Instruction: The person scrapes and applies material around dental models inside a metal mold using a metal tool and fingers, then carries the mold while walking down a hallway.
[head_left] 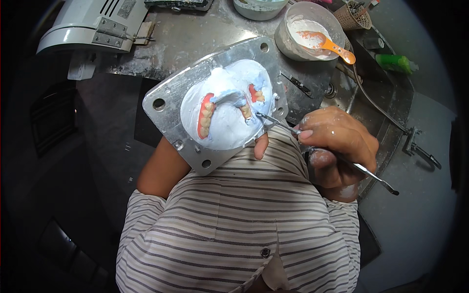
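Observation:
My left hand (261, 145), mostly hidden beneath, supports a square metal flask plate (168, 122) with corner holes. On it is a round white plaster mould (224, 129) carrying a pink denture section with several teeth (205, 117), a smaller pink-and-tooth piece (256, 94) and a middle tooth section (245, 111), with blue material around them. My right hand (339, 146) grips a double-ended metal dental instrument (361, 168), its upper tip at the mould beside the middle section.
Behind the plate, a stained metal worktop (188, 36) holds a white machine (85, 27), tubs, one with white powder (298, 24) and an orange scoop (337, 49), and a wicker basket (354, 17). At right are a sink edge (391, 127), a tap (415, 141) and a green bottle (391, 62).

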`<control>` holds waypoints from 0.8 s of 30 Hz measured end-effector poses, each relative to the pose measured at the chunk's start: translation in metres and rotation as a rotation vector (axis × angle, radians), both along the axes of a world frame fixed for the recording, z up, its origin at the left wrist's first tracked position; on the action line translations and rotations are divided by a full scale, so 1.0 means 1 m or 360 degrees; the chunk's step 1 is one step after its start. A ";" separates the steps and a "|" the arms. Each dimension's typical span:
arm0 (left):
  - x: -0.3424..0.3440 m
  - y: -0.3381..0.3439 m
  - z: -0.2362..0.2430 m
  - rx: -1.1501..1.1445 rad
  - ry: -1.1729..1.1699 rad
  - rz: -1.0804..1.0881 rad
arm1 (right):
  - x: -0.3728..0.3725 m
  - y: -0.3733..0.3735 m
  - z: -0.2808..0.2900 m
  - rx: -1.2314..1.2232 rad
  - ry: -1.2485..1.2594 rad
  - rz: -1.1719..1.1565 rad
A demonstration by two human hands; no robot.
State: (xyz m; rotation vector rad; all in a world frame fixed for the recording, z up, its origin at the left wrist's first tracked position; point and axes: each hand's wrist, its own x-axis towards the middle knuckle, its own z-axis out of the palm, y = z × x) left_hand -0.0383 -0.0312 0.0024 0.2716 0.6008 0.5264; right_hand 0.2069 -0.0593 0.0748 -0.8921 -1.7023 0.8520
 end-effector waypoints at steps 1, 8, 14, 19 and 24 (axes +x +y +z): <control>0.000 -0.001 -0.002 -0.0035 -0.0010 -0.0020 | -0.001 0.000 0.000 0.0000 0.0010 -0.0010; -0.003 -0.004 -0.016 -0.0105 -0.0328 -0.0027 | 0.003 0.005 -0.002 0.0013 0.0109 0.0020; -0.003 -0.002 -0.021 -0.0136 -0.0449 -0.0038 | 0.001 0.004 -0.014 0.0049 0.0337 -0.0019; -0.004 0.001 -0.021 -0.0152 -0.0560 -0.0123 | 0.003 0.004 -0.019 -0.0034 0.0571 -0.0325; 0.002 0.005 -0.026 -0.0180 -0.0776 -0.0258 | 0.005 0.006 -0.021 0.0044 0.0528 -0.0349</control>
